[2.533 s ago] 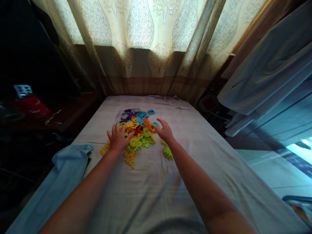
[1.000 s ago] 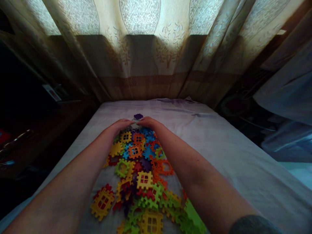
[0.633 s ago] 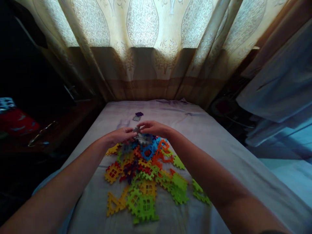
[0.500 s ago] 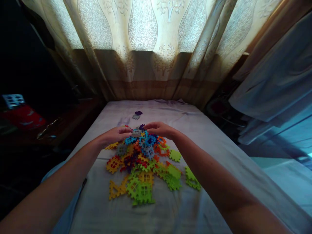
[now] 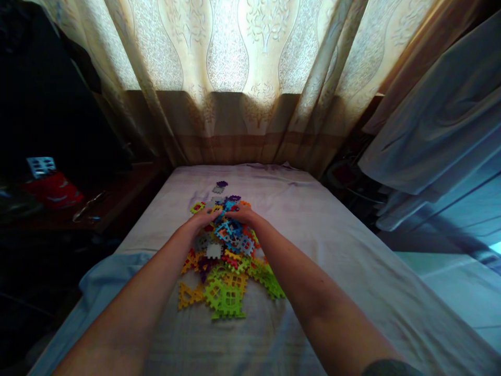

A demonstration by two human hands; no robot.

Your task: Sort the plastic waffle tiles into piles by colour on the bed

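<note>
Cupping L hand (image 5: 201,218) & R hand (image 5: 243,213) over far part of pile of toothed pcs (image 5: 235,261)
Can't tell if gripping any pc, being half lost among blue pcs (image 5: 225,230); have grey sq pc (image 5: 214,251) on near side of pile, then lime window pc (image 5: 230,300) at near edge w/ yellow pc (image 5: 187,296) to L; see purple pc (image 5: 222,184) right by grey flat pc (image 5: 218,190) past hands, all on pale sheet (image 5: 321,235); further out, see blue cloth (image 5: 107,279) along L edge, patterned curtain (image 5: 229,117) at far end, clothes (image 5: 422,120) hanging on R side
</note>
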